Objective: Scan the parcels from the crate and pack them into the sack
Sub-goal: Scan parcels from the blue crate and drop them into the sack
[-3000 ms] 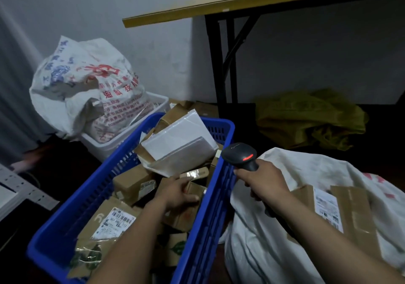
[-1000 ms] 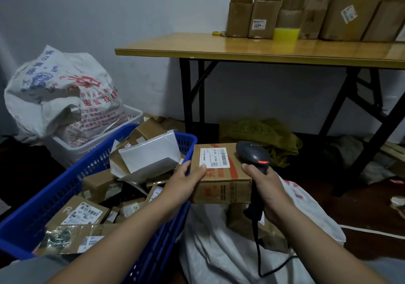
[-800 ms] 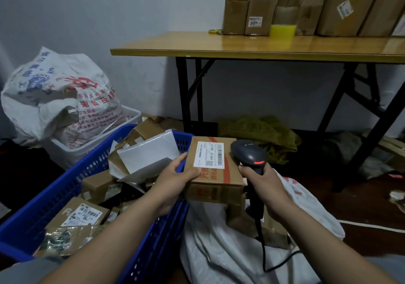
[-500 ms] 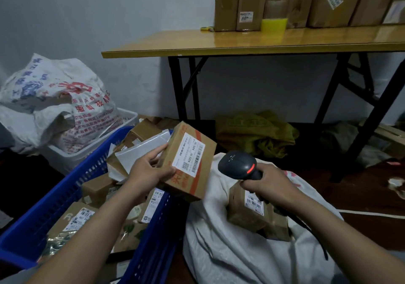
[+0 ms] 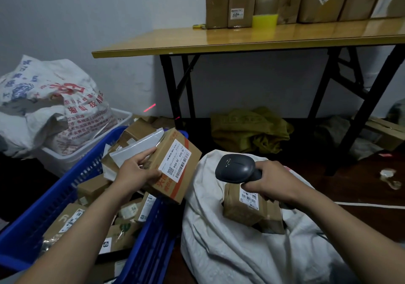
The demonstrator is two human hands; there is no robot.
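- A yellow-topped folding table [image 5: 252, 39] is standing against the wall, carrying a row of upright cardboard boxes [image 5: 238, 3].
- A white woven sack [image 5: 230, 246] is lying open at lower right, with a labelled brown parcel [image 5: 243, 207] sitting in its mouth.
- A blue plastic crate [image 5: 72, 193] at lower left is holding many cardboard parcels and a white mailer [image 5: 135, 146].
- A cardboard parcel [image 5: 173, 165] is tilting above the crate's right rim, its barcode label facing up towards the scanner.
- The left hand [image 5: 135, 172] is gripping that parcel by its left edge.
- The right hand [image 5: 274, 180] is clenching the handle of a black barcode scanner [image 5: 235, 168] over the sack.
- A red scan line [image 5: 149, 107] is showing on the wall.
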